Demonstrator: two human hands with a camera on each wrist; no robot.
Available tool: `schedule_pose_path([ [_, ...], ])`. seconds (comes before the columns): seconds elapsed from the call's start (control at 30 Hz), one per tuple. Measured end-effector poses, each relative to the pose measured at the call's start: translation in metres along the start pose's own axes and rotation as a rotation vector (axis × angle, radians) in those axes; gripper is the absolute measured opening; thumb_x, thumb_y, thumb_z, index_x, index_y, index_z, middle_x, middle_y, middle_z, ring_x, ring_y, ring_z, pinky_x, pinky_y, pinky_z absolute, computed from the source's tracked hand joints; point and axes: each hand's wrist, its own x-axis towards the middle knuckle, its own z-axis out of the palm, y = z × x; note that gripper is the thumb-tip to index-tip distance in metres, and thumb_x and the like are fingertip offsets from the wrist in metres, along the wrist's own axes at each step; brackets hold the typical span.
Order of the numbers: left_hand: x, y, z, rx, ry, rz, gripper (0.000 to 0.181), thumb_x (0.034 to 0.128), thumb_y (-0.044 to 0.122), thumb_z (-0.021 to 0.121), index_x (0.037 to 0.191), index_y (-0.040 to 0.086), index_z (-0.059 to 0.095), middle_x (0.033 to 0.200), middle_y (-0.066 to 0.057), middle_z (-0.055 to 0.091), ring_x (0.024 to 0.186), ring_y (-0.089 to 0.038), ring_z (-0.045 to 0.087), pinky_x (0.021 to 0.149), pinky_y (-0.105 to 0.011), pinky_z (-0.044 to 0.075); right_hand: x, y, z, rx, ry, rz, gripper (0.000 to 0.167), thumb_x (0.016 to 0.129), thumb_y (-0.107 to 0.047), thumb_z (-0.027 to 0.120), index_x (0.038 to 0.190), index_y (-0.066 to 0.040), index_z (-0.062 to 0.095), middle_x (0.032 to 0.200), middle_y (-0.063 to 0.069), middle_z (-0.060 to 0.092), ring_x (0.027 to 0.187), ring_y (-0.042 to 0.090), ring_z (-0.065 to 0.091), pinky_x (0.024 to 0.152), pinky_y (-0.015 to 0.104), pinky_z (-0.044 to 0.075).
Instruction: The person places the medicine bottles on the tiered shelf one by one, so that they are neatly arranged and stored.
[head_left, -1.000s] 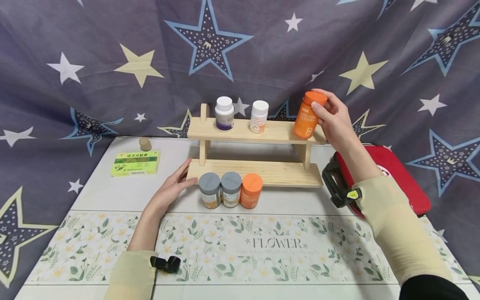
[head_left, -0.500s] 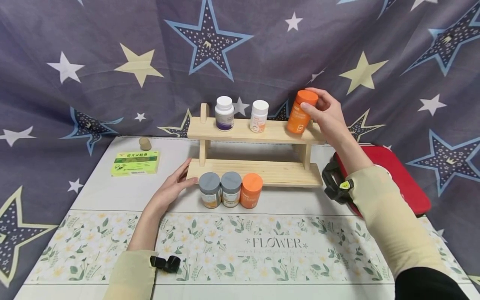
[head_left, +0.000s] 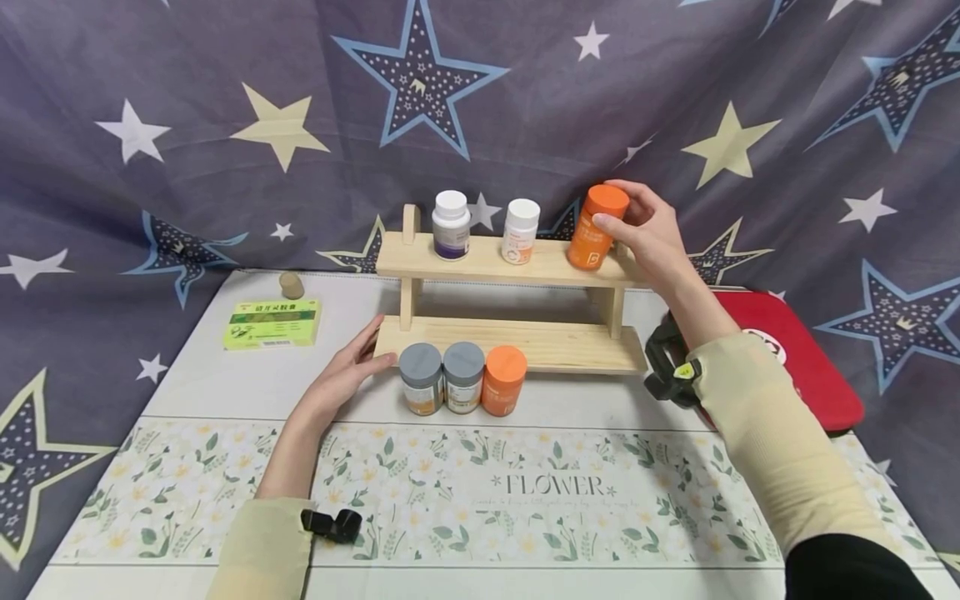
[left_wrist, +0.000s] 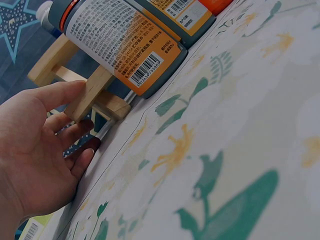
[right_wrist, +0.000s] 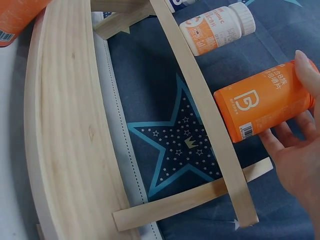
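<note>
My right hand [head_left: 651,237] grips an orange supplement bottle [head_left: 589,242] near its cap, thumb in front and fingers behind. The bottle stands at the right of the upper board of a two-tier wooden shelf [head_left: 450,265]; in the right wrist view the orange bottle [right_wrist: 265,100] has its base against that board. My left hand [head_left: 341,375] holds the lower board's left end, and in the left wrist view the thumb of the hand [left_wrist: 45,135] lies on the wood with the fingers curled beyond it. Left on the upper board are a purple-and-white bottle [head_left: 451,225] and a white-and-orange bottle [head_left: 521,232].
Two grey-capped jars [head_left: 422,379] and an orange bottle [head_left: 503,381] stand in a row before the lower board. A green-yellow medicine box [head_left: 272,323] and a small brown lump [head_left: 291,285] lie at the left. A red case [head_left: 795,358] sits at the right.
My right hand has moved the orange bottle leftward along the upper board, toward the white-and-orange bottle. My left hand stays at the shelf's left end.
</note>
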Motion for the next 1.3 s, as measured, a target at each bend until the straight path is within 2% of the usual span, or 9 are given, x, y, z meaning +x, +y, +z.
schedule_pose_path([
  [0.8, 0.001, -0.001, 0.0, 0.0, 0.003, 0.002, 0.087, 0.1002, 0.035, 0.067, 0.167, 0.03, 0.011, 0.176, -0.005, 0.01, 0.163, -0.027, 0.01, 0.134, -0.049, 0.01, -0.003, 0.006, 0.0, -0.009, 0.006, -0.009, 0.049, 0.087, -0.009, 0.081, 0.132, -0.013, 0.064, 0.117, -0.002, 0.072, 0.106, 0.014, 0.064, 0.092, 0.017, 0.054],
  [1.03, 0.002, -0.001, 0.0, -0.008, 0.003, 0.001, 0.086, 0.1008, 0.033, 0.066, 0.167, 0.029, 0.011, 0.176, -0.005, 0.011, 0.163, -0.027, 0.01, 0.134, -0.048, 0.01, -0.009, 0.011, -0.003, -0.032, 0.026, 0.035, 0.052, 0.088, -0.015, 0.081, 0.136, -0.014, 0.061, 0.122, -0.003, 0.07, 0.11, 0.014, 0.062, 0.093, 0.016, 0.054],
  [1.1, 0.002, -0.001, 0.0, -0.008, 0.004, 0.003, 0.086, 0.1009, 0.033, 0.066, 0.167, 0.029, 0.011, 0.175, -0.005, 0.011, 0.163, -0.027, 0.01, 0.134, -0.048, 0.01, -0.011, 0.012, -0.004, -0.009, 0.037, 0.04, 0.051, 0.089, -0.014, 0.081, 0.136, -0.014, 0.061, 0.122, -0.003, 0.07, 0.109, 0.014, 0.062, 0.091, 0.016, 0.055],
  [1.3, 0.002, -0.001, 0.0, -0.005, 0.005, 0.001, 0.086, 0.1007, 0.034, 0.066, 0.167, 0.03, 0.011, 0.175, -0.005, 0.011, 0.163, -0.027, 0.01, 0.134, -0.049, 0.01, -0.021, 0.016, -0.006, 0.15, 0.06, 0.022, 0.047, 0.092, -0.009, 0.074, 0.137, -0.013, 0.06, 0.122, 0.0, 0.067, 0.111, 0.014, 0.063, 0.091, 0.02, 0.06],
])
